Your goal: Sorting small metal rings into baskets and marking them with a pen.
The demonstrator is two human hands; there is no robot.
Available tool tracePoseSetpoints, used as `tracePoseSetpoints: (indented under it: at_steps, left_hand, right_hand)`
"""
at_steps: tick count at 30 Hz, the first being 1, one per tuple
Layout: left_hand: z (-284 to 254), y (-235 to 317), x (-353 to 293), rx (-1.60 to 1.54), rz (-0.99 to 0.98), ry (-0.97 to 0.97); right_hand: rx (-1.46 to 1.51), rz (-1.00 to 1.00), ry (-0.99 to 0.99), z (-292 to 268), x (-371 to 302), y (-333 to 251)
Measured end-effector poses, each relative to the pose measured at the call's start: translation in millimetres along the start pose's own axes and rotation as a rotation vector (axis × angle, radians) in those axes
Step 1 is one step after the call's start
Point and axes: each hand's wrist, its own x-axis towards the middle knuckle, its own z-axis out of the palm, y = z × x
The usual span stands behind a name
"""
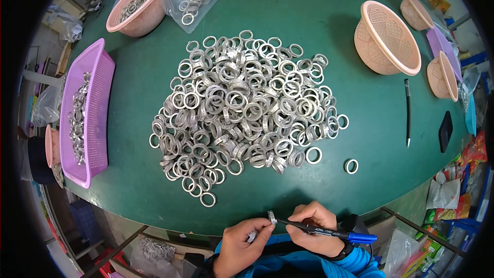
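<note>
And at 6 o'clock, one ring [272, 217] is up at the marker [332, 232], pinched btwn L hand's [242, 244] thumb and index tip, w/ another metal piece [251, 236] tucked in the curled fingers. R hand [315, 226] grips the marker pen-style, blue cap [362, 238] on its tail end, tip aimed at 9; touching the ring or just shy, can't tell. Progress? Early-ish, prob.: a huge heap [247, 108] fills the middle of the green surface [309, 190], plus a loner [351, 166] at 4. Which are marked, if any: too small to tell. Purple basket [100, 123] at 9 and pink bowl [140, 23] nr 11 hold metal bits too, status unclear. Pose check: L wrist rises from 6; R forearm, blue sleeve [355, 262], angles in from 5, knuckles up.
</note>
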Motion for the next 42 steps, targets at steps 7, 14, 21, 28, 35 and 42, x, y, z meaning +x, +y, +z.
tracePoseSetpoints:
  at_steps: [7,14,21,28,35,42]
  left_hand:
    - [0.1,-1.4,0.3,0.017,0.038,0.001]
    - [-0.4,-1.0,1.0,0.043,0.051,-0.011]
    - [0.0,-4.2,1.4,-0.003,0.093,0.003]
    - [0.7,-3.7,1.7,-0.003,0.084,-0.004]
    - [1.1,-2.4,0.4,0.035,0.070,0.003]
    - [5.5,-2.6,0.4,0.048,0.113,0.003]
  right_hand:
    - [-0.295,-0.186,-0.022,6.0,2.7,7.1]
    - [-0.330,-0.226,-0.015,7.3,4.1,8.2]
    - [-0.341,-0.194,0.002,4.0,1.9,6.1]
    - [-0.350,-0.234,-0.012,3.1,3.6,8.1]
    - [-0.352,-0.256,-0.049,2.9,3.0,7.6]
    - [-0.340,-0.316,-0.038,1.2,3.7,9.5]
